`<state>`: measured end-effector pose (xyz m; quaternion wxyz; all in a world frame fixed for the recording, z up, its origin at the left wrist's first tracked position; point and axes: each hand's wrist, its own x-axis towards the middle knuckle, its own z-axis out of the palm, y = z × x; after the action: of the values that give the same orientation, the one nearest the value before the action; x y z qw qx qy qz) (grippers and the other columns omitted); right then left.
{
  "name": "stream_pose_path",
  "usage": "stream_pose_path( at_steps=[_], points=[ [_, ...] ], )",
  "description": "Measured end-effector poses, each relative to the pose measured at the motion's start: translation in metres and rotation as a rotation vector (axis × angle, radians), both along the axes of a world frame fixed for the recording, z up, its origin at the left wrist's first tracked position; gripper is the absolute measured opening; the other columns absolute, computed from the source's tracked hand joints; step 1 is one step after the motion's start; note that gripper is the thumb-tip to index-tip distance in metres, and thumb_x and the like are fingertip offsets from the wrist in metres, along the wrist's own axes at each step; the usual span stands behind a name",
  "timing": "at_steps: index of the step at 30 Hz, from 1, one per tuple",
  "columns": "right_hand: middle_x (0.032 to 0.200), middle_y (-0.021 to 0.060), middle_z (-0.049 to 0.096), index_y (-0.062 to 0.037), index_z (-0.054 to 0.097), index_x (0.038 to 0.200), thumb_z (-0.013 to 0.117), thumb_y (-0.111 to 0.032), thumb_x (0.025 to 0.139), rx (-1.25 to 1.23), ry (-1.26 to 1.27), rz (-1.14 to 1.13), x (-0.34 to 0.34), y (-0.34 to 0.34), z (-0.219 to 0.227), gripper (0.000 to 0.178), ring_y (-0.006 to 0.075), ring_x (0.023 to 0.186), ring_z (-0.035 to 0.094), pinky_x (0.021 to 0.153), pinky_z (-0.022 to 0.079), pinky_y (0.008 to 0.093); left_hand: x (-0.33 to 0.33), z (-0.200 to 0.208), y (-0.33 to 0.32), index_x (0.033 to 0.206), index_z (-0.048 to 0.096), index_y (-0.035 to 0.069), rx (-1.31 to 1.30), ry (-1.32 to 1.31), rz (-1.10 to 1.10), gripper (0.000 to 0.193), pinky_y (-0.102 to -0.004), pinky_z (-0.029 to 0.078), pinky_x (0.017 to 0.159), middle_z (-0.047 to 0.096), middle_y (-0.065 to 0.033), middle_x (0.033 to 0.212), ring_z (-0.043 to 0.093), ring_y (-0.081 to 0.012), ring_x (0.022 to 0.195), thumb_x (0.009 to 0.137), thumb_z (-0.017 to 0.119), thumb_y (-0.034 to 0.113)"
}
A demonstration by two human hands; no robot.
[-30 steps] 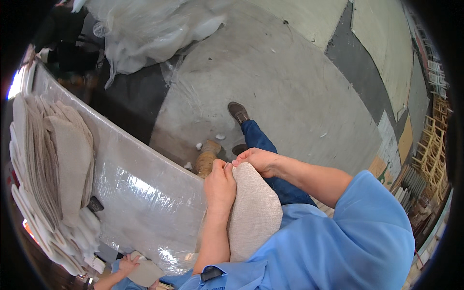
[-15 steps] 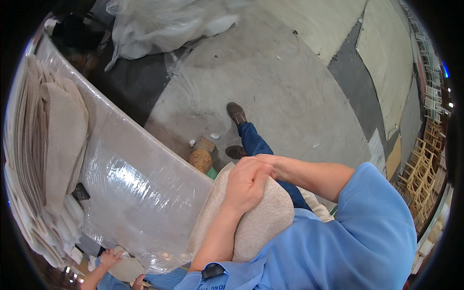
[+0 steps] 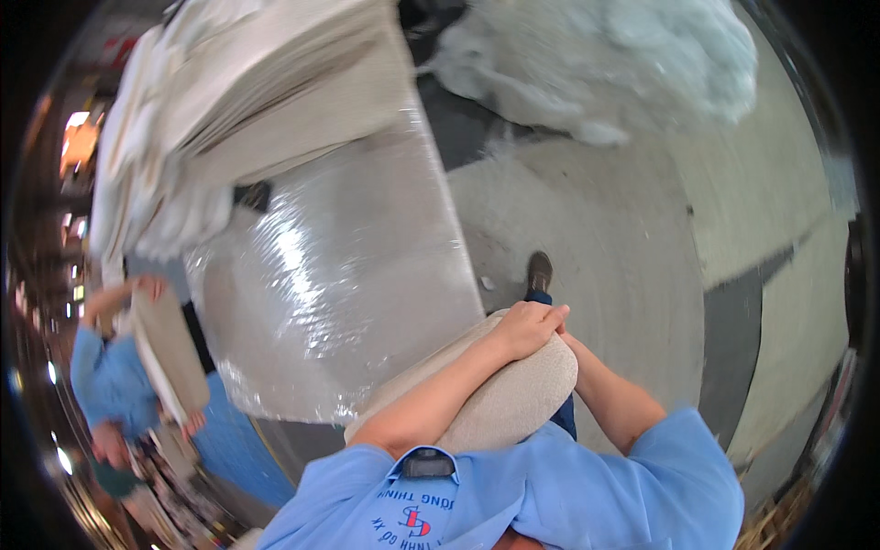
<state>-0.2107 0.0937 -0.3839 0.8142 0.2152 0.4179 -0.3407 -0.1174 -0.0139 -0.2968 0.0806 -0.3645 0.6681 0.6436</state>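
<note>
A beige, fabric-covered cushion [image 3: 500,408] with a rounded end is held against my front, over the near edge of the film-wrapped table. My left hand [image 3: 530,330] is closed over its far edge, thumb pointing right. Pressed close beside it is my right hand [image 3: 563,323], mostly hidden behind the left hand and the cushion edge; its fingers do not show clearly. Both forearms reach round the cushion, the left one lying across its top.
The table [image 3: 367,238] bears a stack of beige fabric pieces [image 3: 302,101] and white padding [image 3: 174,220]. Beyond it lies a heap of clear plastic [image 3: 605,64]. At the left a co-worker [image 3: 115,376] holds a beige panel [image 3: 170,348]. Pale sheets [image 3: 761,192] cover the floor at right.
My view has swung left, so the table and co-worker sit further into the picture. Both hands stay together at the cushion's edge, and more of its rounded end shows. The co-worker's panel stands more upright.
</note>
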Motion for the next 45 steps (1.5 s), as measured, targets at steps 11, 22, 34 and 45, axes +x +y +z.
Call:
stream_pose_path(
  at_steps=[11,22,34,45],
  points=[
    [0.120,0.0185,0.073,0.0022,0.069,0.123,0.059,-0.034,0.106,-0.341,0.310,0.353,-0.061,-0.013,-0.004,0.041,0.0269,0.107,0.073,0.092,0.059,0.0431,0.314,0.188,0.117,0.150,0.054,0.013,-0.404,-0.610,0.328,0.048,-0.0471,0.036,0.119,0.048,-0.0171,0.157,0.045,-0.0363,0.144,0.105,0.057,0.030],
    [0.153,0.0185,0.049,-0.0069,0.024,0.164,0.071,-0.039,0.099,-0.436,0.387,1.158,-0.042,-0.119,0.134,0.087,0.0307,0.138,0.053,0.111,0.048,0.0453,0.257,0.085,0.253,0.153,0.047,0.011,0.593,1.251,1.997,0.055,-0.0506,0.035,0.121,0.046,-0.0116,0.159,0.045,-0.0318,0.144,0.108,0.049,0.043],
    [0.160,0.0083,0.042,-0.0217,0.021,0.165,0.079,0.001,0.084,-0.817,0.216,0.465,-0.021,-0.079,0.139,0.102,0.0305,0.148,0.041,0.121,0.034,0.0549,0.272,0.099,0.088,0.145,0.056,0.009,0.463,1.406,1.314,0.050,-0.0495,0.053,0.105,0.065,-0.0139,0.138,0.065,-0.0296,0.123,0.106,0.054,0.041],
    [0.150,0.0163,0.055,-0.0083,0.042,0.156,0.083,-0.032,0.089,-0.865,0.073,0.724,0.102,0.008,0.092,0.082,0.0322,0.135,0.054,0.113,0.044,0.0458,0.246,0.114,-0.034,0.142,0.058,0.008,0.308,0.839,1.208,0.047,-0.0471,0.053,0.103,0.067,-0.0134,0.134,0.065,-0.0283,0.120,0.107,0.054,0.039]
  ],
)
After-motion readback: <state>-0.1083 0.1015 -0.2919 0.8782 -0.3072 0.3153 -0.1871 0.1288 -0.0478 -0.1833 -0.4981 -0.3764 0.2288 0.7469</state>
